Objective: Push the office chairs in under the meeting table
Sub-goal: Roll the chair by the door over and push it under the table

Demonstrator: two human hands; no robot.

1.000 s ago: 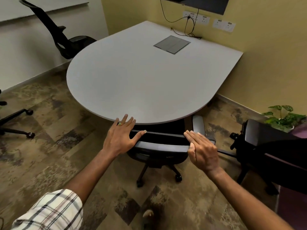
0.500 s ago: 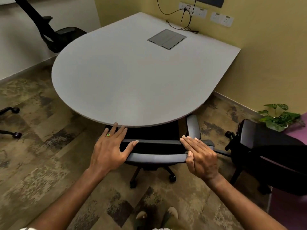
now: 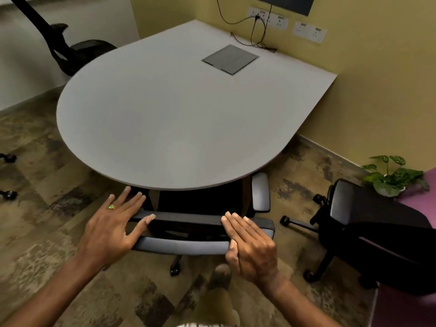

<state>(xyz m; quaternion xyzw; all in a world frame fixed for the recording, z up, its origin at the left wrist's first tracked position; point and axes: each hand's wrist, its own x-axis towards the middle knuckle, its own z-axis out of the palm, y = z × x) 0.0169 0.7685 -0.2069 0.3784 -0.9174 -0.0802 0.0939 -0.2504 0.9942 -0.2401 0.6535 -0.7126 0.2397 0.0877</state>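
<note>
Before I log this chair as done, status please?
Both hands open: left hand and right hand flat on the chair back. Seat under the meeting table. Second chair still out, right.

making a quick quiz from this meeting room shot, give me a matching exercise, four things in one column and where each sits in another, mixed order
Things:
1. chair under both hands
2. potted plant
3. grey floor box lid
4. ring

Places:
a. set into the table top
b. on a left hand finger
c. tucked at the table's near edge
d. on the floor by the yellow wall

Pairs: 1-c, 2-d, 3-a, 4-b
</note>
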